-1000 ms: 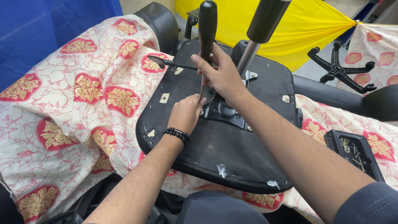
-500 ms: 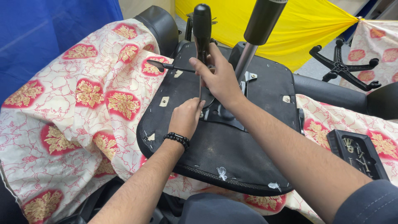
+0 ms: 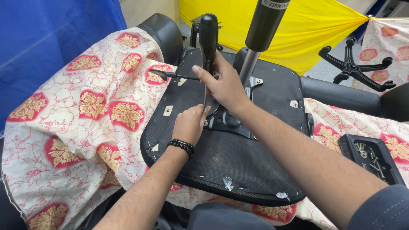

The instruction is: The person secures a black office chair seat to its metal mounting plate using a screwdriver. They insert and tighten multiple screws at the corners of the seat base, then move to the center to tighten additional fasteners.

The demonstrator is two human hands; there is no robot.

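- Head view: the right hand [image 3: 223,85] is wrapped around the lower shaft of a black-handled screwdriver [image 3: 208,36], which stands nearly upright with its tip down on the metal mechanism plate [image 3: 230,121] of an upturned office chair seat [image 3: 238,162].
- The left hand [image 3: 189,124] is pinched closed at the base of the screwdriver, its fingertips steadying the tip, or a screw there; which of the two is hidden by the fingers.
- The plate sits directly under both hands, bolted to the black underside of the seat, with the gas lift cylinder [image 3: 264,21] rising just behind the right hand.
- A thin adjustment lever [image 3: 170,75] juts left from the mechanism, just beside the right thumb.
- Judged from this pose, the tip could slip off its seat if the tall handle tilts, since the grip is low on the shaft; the left fingertips lie right where it would land.
- The seat rests on a floral cloth [image 3: 85,110]; a black tray of screws [image 3: 375,157] lies well to the right, a chair's star base [image 3: 353,70] beyond it.
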